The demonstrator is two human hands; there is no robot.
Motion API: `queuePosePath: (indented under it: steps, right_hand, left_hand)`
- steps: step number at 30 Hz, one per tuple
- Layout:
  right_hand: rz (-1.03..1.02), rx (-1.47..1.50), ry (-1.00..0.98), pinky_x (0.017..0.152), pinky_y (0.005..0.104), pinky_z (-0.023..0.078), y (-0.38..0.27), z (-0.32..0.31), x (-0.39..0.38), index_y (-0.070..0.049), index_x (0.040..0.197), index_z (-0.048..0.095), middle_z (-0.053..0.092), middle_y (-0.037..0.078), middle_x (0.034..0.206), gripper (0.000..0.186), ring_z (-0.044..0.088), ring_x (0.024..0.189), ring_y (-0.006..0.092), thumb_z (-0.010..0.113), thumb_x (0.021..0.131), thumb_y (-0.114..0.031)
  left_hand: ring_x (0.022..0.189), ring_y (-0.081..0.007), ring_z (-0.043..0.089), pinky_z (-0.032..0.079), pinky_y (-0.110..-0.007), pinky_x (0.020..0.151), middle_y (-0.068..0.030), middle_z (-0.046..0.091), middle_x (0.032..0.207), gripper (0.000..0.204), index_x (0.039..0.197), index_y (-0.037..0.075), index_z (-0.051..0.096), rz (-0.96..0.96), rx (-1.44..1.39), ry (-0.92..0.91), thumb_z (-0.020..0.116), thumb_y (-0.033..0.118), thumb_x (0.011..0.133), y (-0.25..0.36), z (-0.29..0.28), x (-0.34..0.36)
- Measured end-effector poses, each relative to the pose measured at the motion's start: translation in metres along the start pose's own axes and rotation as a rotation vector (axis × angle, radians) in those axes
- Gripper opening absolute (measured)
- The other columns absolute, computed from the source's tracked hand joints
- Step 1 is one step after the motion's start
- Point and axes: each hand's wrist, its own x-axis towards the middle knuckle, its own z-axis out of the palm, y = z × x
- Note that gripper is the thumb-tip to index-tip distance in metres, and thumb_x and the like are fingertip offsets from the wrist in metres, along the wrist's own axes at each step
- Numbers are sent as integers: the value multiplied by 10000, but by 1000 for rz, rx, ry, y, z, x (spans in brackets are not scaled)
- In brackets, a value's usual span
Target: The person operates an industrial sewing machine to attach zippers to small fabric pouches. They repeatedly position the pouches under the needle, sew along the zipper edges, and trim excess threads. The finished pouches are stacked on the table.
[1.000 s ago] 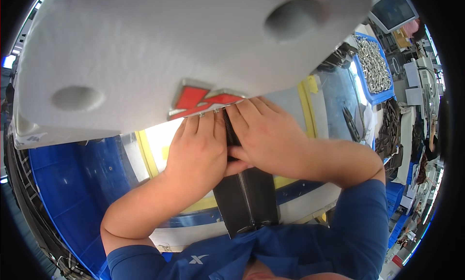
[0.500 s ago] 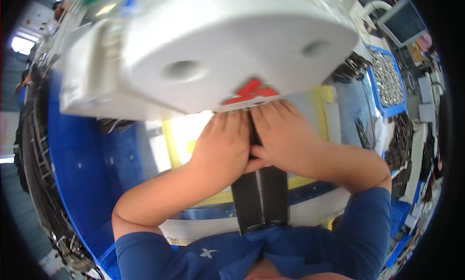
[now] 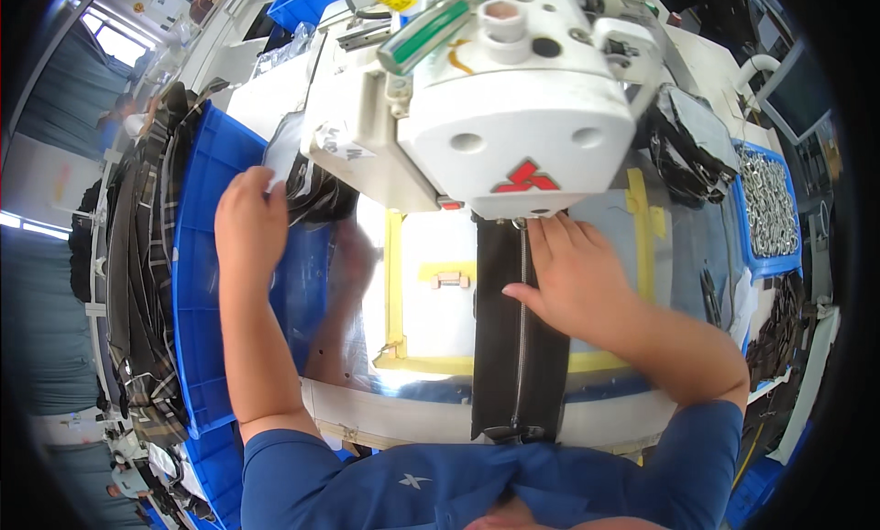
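Note:
My right hand (image 3: pixel 579 273) lies flat with its fingers stretched forward. It presses on a black fabric strip with a metal zipper (image 3: pixel 500 356), just under the front of the white sewing machine head (image 3: pixel 550 118). Its thumb points left across the zipper. The strip runs from beneath the machine down toward my body, and its far end is hidden. Well to the left, my left hand (image 3: pixel 249 220) is raised beside the blue bin (image 3: pixel 197 310) and a black bundle with clear plastic (image 3: pixel 316 191). Its fingers are loosely bent, thumb apart, with nothing visible in them.
Yellow tape (image 3: pixel 394 283) frames the pale work plate, with a small pinkish piece (image 3: pixel 449 280) on it. A blue tray of metal parts (image 3: pixel 768 205) stands at right, near a plastic-wrapped black bundle (image 3: pixel 692 145). A green-handled screwdriver (image 3: pixel 426 37) lies atop the machine.
My left hand has left the zipper strip and swung left to the blue bin. My right hand stays on the strip. The view has shifted, showing more of the machine's top.

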Motion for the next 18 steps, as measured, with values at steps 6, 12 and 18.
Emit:
queuePosePath:
  steps: [6, 12, 18]
  right_hand:
    - [1, 8, 30, 1047, 441, 484, -1, 7, 0, 144, 1384, 567, 630, 286, 1326, 846, 604, 1290, 374, 716, 929, -553]
    - [-23, 39, 46, 1049, 432, 478, 4, 10, -3, 127, 1393, 565, 629, 257, 1335, 798, 610, 1264, 363, 716, 945, -516]
    - [-212, 822, 112, 1047, 487, 511, -18, -45, -13, 9, 1563, 396, 628, 231, 1352, 886, 617, 1248, 393, 792, 914, -446]
  left_hand:
    - [920, -432, 673, 527, -479, 823, -215, 692, 943, 96, 985, -8, 671, 32, -55, -69, 676, 86, 966, -57, 27, 9]
    - [717, -87, 533, 445, -271, 650, 3, 587, 826, 113, 1025, 40, 623, -61, -265, 307, 617, 134, 1088, -26, -35, 2]
    - [975, -110, 668, 487, -209, 858, -96, 731, 1075, 307, 1171, -78, 717, -134, -1352, -130, 496, -88, 958, 94, -79, -69]
